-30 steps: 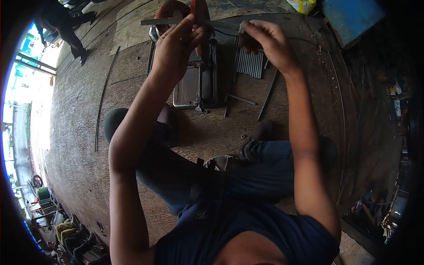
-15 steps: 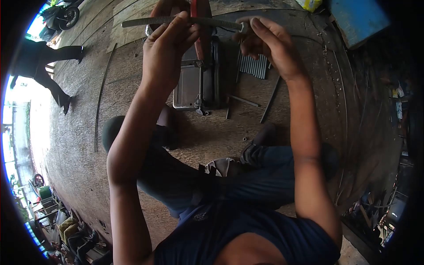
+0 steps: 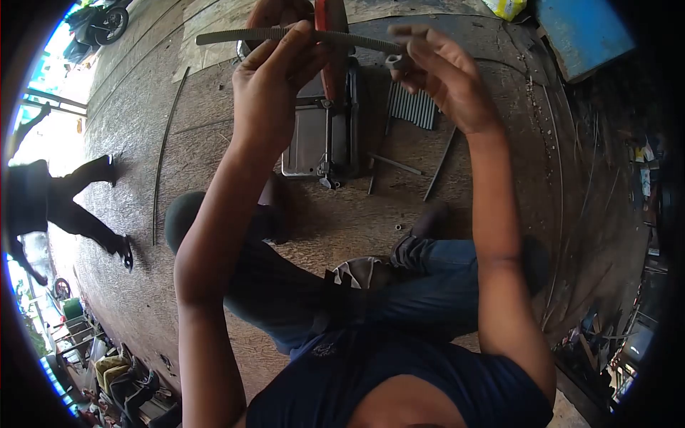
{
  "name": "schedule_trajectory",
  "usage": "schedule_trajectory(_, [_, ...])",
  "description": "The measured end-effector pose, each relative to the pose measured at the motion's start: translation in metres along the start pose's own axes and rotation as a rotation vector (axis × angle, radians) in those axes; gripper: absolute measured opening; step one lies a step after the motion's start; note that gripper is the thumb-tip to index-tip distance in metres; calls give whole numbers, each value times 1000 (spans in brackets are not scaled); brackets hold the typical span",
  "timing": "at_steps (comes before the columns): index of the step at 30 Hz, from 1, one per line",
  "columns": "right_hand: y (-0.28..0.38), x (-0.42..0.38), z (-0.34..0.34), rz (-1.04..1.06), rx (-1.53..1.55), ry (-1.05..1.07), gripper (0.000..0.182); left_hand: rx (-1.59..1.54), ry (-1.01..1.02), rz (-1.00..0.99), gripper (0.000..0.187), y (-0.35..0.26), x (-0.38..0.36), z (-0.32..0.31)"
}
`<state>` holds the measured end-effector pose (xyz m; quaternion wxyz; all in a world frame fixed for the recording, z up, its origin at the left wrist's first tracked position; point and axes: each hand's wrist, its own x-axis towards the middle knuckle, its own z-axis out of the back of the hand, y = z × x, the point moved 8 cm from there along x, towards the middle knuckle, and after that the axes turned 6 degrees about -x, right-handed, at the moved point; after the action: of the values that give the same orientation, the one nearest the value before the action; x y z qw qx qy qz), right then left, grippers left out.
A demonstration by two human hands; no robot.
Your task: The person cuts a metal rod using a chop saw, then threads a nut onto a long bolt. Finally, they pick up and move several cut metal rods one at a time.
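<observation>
I hold a long threaded metal rod level in front of me. My left hand pinches it near its middle between thumb and fingers. My right hand is at the rod's right end, its fingertips around a small hex nut that sits on that end. Below the rod, on the floor, stands a grey metal cutting machine with a red handle. A bundle of short cut rods lies to its right.
Loose long rods lie on the brown wooden floor. A small nut lies by my knee. A person in dark clothes walks at the left. A blue box is at top right, clutter along the right and bottom-left edges.
My right-hand fingers have shifted around the nut at the rod's end. The rod stays almost in place. The person at the left has walked further down the floor.
</observation>
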<state>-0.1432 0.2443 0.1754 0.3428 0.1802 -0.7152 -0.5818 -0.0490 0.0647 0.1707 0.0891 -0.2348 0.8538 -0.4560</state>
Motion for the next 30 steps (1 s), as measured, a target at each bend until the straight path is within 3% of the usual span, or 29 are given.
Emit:
schedule_trajectory(7, [-17,0,21,-18,-194,-17,30,42,19,-47,22,-2,0,1])
schedule_trajectory(9, [-42,1,48,-242,67,-164,34,77,18,-88,22,-5,2,4])
schedule_trajectory(10, [-67,3,68,-290,37,-177,32,76,18,-81,22,-6,2,7])
schedule_trajectory(12, [-145,-8,109,-408,-134,-205,27,390,139,-143,31,-11,-1,-3])
schedule_trajectory(13, [-174,-27,115,-571,-230,-305,26,409,130,-194,23,-13,-1,-5])
schedule_trajectory(14, [-223,-48,122,-698,-273,-264,25,410,131,-191,23,-11,-2,-4])
schedule_trajectory(16, [-313,-105,114,-974,-118,-190,26,696,322,-151,25,6,-5,-12])
schedule_trajectory(18, [-364,-150,107,-1097,-277,-84,18,812,383,-182,24,18,-10,-17])
schedule_trajectory(20, [-357,-169,94,-1291,-579,87,29,1022,512,-149,21,37,-24,-28])
schedule_trajectory(22, [-321,-141,85,-1172,-624,249,47,1056,557,-199,19,43,-28,-31])
schedule_trajectory(23, [-306,-119,81,-1011,-421,270,53,1138,579,-228,19,45,-31,-35])
schedule_trajectory(24, [-282,-98,66,-869,-23,254,60,1219,599,-261,19,46,-32,-38])
schedule_trajectory(25, [-278,-96,67,-887,-59,292,59,1205,592,-268,19,47,-32,-38])
schedule_trajectory(27, [-180,-53,32,-502,325,342,57,1240,591,-325,18,45,-33,-40])
schedule_trajectory(28, [-164,-44,25,-499,321,345,57,1276,590,-381,18,42,-34,-43])
schedule_trajectory(30, [-119,-25,20,-207,452,292,42,1302,584,-397,19,38,-33,-46])
